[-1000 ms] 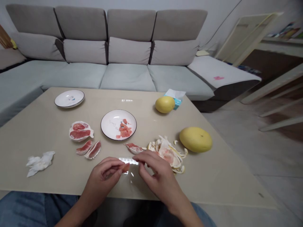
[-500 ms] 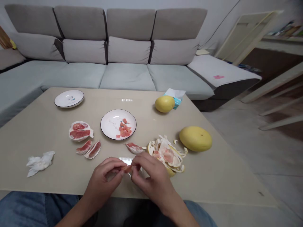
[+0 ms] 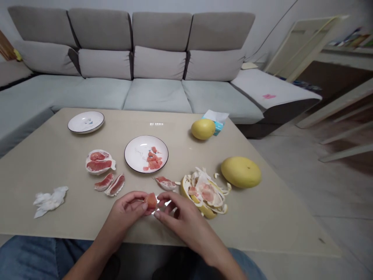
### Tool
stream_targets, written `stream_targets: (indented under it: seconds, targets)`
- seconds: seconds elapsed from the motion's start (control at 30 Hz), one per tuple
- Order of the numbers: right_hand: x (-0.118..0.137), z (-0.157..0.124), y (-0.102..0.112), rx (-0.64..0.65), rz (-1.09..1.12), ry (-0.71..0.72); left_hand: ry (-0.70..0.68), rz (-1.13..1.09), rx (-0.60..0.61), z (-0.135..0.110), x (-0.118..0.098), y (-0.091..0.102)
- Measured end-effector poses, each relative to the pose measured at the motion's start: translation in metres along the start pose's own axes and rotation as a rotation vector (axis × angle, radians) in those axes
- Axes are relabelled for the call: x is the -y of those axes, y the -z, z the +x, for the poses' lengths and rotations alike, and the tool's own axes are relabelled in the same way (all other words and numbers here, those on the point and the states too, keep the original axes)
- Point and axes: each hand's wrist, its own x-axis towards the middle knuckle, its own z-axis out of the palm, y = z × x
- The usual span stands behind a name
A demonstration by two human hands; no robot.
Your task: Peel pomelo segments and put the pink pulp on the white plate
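Note:
Between the thumb and fingers of my left hand (image 3: 128, 212) is a piece of pink pomelo flesh (image 3: 151, 201). My right hand (image 3: 183, 216) is just right of it, thumb and fingers apart with nothing seen between them. Beyond my hands lies a pomelo segment (image 3: 165, 182) partly in its white skin. A round white plate (image 3: 134, 153) with a dark rim bears several pieces of pomelo flesh (image 3: 153, 160). To the right of my right hand is a heap of yellow-white pomelo peel (image 3: 210, 196).
At left lie a part-peeled pomelo chunk (image 3: 99, 162), two segments (image 3: 115, 185) and a crumpled tissue (image 3: 51, 200). A second plate (image 3: 86, 122) stands back left. Two whole pomelos (image 3: 241, 172) and a tissue box (image 3: 219, 126) are at right. A grey sofa (image 3: 157, 93) is behind the table.
My right hand's fingers have parted from the pomelo flesh, which both hands held before. My left hand keeps it, now turned with its broad side showing.

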Motion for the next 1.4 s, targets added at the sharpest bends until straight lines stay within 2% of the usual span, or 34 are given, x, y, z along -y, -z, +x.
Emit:
stream_targets:
  seconds: [0.13, 0.3, 0.33, 0.4, 0.43, 0.47, 0.6, 0.7, 0.9, 1.03, 1.1, 1.23, 1.3, 1.4]
  targets:
    - [0.01, 0.003, -0.005, -0.041, 0.039, 0.037, -0.014, -0.009, -0.014, 0.001, 0.001, 0.0]
    - [-0.013, 0.004, 0.019, -0.084, -0.098, 0.083, 0.007, -0.016, -0.056, 0.0, 0.001, 0.002]
    - [-0.019, 0.005, 0.024, -0.15, -0.174, 0.11, 0.017, -0.019, -0.053, 0.0, 0.001, 0.002]
    - [-0.029, 0.007, 0.03, -0.364, -0.359, 0.146, 0.027, -0.023, -0.043, 0.0, 0.002, 0.003]
    - [-0.031, 0.008, 0.031, -0.432, -0.414, 0.151, 0.031, -0.023, -0.034, 0.0, 0.002, 0.003]
    - [-0.031, 0.009, 0.03, -0.444, -0.419, 0.149, 0.034, -0.025, -0.025, 0.0, 0.003, 0.003]
    - [-0.012, 0.006, 0.016, -0.193, -0.071, 0.15, 0.023, -0.054, 0.037, 0.001, 0.005, 0.001]
    - [0.002, 0.004, 0.002, -0.101, 0.137, 0.119, -0.022, -0.048, 0.082, 0.001, 0.005, -0.001]
    - [0.008, 0.003, -0.011, -0.125, 0.22, 0.122, -0.116, 0.076, 0.043, 0.001, 0.005, -0.001]
    - [0.008, 0.003, -0.012, -0.082, 0.296, 0.032, -0.105, 0.086, 0.072, 0.0, 0.003, 0.003]
    - [0.007, 0.005, -0.012, -0.022, 0.41, -0.031, -0.077, 0.053, 0.097, -0.001, 0.002, 0.004]
    - [0.003, 0.009, -0.012, 0.108, 0.773, -0.143, -0.002, -0.122, 0.088, -0.001, 0.0, 0.004]
    - [0.001, 0.011, -0.012, 0.106, 0.887, -0.169, 0.021, -0.203, 0.068, -0.001, 0.0, 0.005]
    - [-0.001, 0.014, -0.011, 0.046, 0.922, -0.198, 0.035, -0.245, 0.035, 0.001, -0.001, 0.009]
